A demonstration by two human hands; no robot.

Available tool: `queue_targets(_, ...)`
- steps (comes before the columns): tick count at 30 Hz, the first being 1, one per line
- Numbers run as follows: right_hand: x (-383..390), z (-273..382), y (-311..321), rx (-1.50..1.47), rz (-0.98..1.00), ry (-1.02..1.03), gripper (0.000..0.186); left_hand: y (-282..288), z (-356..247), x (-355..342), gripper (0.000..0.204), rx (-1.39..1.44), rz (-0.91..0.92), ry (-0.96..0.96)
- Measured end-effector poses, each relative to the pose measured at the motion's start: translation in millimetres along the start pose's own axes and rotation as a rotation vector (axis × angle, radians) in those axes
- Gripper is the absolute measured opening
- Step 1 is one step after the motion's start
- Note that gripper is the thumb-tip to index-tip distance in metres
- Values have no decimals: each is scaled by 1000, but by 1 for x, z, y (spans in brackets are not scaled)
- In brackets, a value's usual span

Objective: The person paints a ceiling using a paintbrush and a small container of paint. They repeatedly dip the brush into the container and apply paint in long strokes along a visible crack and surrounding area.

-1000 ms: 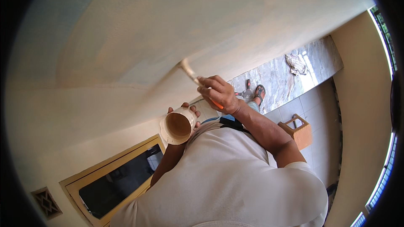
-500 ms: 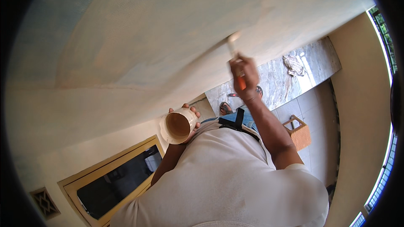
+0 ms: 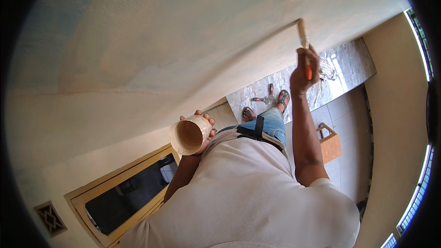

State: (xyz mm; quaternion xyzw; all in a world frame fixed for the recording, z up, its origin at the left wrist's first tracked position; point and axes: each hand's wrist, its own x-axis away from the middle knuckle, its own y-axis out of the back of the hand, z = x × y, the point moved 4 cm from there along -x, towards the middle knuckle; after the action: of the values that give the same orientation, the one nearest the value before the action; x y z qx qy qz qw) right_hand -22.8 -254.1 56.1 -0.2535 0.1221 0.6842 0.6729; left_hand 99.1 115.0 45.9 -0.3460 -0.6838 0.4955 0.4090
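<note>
My right hand (image 3: 304, 70) is closed round the orange-tipped handle of a paintbrush (image 3: 302, 34). The bristles meet the wall (image 3: 183, 32), a patchy surface of pale blue-grey and beige. From the brush tip a long shadow slants down to the left across it. Lower and to the left, my left hand (image 3: 207, 124) wraps its fingers round a cream, pot-like container (image 3: 177, 133). Its open mouth faces me, showing a brownish inside; I cannot tell how much it holds.
I stand on a grey marble ledge (image 3: 340, 87). Two scraper-like tools (image 3: 268, 96) lie by my feet, and a crumpled cloth (image 3: 327, 70) lies farther right. Below the ledge stands a woven-topped stool (image 3: 330, 148) on the tiles. A yellow-framed dark window (image 3: 131, 197) is at lower left.
My right hand has swept the brush to the right and farther up along the wall. My left hand and the container have shifted slightly left. The tools by my feet show more fully.
</note>
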Motion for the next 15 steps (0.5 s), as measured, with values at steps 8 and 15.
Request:
queue_targets(8,130,63,-68,-184,878,333,18,-13,2,-5,54,-49,-11,91)
queue_targets(15,27,-23,-9,-18,169,178,17,-3,-10,3,53,-82,11,107)
